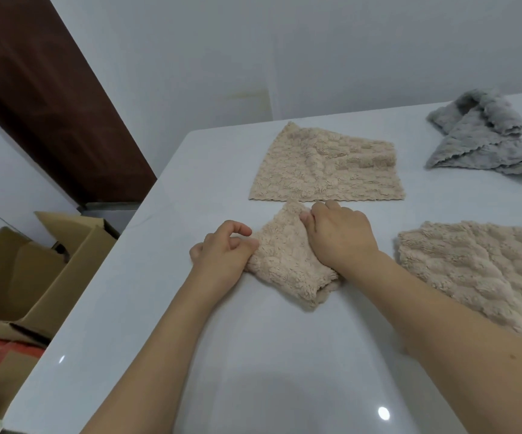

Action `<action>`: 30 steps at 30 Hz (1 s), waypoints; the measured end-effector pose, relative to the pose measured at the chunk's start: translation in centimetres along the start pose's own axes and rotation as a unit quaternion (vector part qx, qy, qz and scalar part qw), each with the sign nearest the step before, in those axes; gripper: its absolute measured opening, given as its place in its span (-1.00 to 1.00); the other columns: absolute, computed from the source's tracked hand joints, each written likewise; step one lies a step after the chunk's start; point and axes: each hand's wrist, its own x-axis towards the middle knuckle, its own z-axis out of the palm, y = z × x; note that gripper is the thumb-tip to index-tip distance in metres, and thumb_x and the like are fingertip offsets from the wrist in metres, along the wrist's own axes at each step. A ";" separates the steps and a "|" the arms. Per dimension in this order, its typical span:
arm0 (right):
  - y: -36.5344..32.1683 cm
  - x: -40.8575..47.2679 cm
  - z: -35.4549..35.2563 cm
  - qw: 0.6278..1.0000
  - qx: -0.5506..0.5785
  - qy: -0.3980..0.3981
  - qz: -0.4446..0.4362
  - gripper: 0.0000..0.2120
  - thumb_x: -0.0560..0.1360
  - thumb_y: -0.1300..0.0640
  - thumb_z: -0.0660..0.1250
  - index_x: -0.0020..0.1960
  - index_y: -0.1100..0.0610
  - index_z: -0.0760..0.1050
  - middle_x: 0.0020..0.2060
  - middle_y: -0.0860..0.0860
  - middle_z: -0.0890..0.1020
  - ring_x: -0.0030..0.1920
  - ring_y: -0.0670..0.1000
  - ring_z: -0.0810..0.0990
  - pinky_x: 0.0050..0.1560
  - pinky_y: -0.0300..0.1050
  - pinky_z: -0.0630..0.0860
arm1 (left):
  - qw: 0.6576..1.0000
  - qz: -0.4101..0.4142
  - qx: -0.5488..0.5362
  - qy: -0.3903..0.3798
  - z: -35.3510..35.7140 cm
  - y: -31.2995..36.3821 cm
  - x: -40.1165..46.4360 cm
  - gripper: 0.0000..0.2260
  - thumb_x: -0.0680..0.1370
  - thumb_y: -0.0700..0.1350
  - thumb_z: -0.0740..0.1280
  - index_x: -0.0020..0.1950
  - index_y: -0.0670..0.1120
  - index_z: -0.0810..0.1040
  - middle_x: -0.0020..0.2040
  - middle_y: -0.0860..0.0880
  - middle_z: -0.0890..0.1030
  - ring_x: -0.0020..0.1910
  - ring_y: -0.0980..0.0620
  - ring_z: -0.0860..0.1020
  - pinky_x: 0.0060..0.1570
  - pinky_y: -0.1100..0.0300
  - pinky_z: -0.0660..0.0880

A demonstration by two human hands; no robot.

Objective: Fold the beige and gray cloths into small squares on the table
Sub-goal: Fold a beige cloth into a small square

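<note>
Head view: the small fluffy beige folded cloth (287, 261) lies on the pale counter (253, 355) between both hands — left hand (222, 255) fingers pinch its left edge, right hand (341, 236) fingers press its top flat. Best to square the corners before releasing.

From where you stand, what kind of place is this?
Probably a plain room at home or a storeroom, not a workshop: a white table by a bare wall, open cardboard boxes on the floor, and a brown door.

Plain room, white table (253, 371), cardboard boxes (34, 277)
</note>
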 end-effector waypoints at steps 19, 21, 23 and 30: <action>0.4 -0.4 -0.8 0.997 0.068 -0.035 0.013 -0.67 0.63 -0.13 -0.03 -0.13 0.06 0.30 -0.16 0.02 0.61 -0.13 0.11 0.57 -0.22 -0.07 0.32 | 0.918 0.268 0.265 0.127 3.9 1.7 -6.9 -0.54 0.32 0.31 0.32 -0.01 -0.01 0.51 0.01 0.04 0.46 -0.01 -0.02 0.41 0.16 0.01 0.25; 0.4 -0.5 -0.8 0.997 0.074 -0.036 0.016 -0.67 0.63 -0.13 -0.03 -0.13 0.06 0.31 -0.17 0.02 0.60 -0.13 0.11 0.56 -0.23 -0.07 0.30 | 0.907 0.279 0.284 0.134 4.0 1.9 -6.9 -0.57 0.32 0.26 0.32 -0.02 -0.04 0.53 0.01 0.01 0.49 -0.02 -0.06 0.44 0.13 -0.04 0.31; 0.4 -0.4 -0.8 0.996 0.075 -0.036 0.019 -0.68 0.63 -0.13 -0.02 -0.13 0.06 0.30 -0.16 0.02 0.60 -0.12 0.11 0.56 -0.22 -0.06 0.30 | 0.899 0.287 0.300 0.140 4.1 1.9 -6.9 -0.66 0.33 0.12 0.30 -0.02 -0.06 0.53 0.00 -0.01 0.51 -0.04 -0.10 0.46 0.07 -0.05 0.34; 0.3 -0.5 -0.8 0.997 0.067 -0.032 0.019 -0.68 0.63 -0.12 0.00 -0.13 0.08 0.30 -0.15 0.04 0.61 -0.10 0.13 0.57 -0.22 -0.07 0.29 | 0.916 0.220 0.318 0.108 4.1 1.3 -6.8 -0.65 0.27 -0.05 0.20 0.04 -0.01 0.49 0.01 0.03 0.49 -0.04 -0.07 0.44 0.03 0.02 0.37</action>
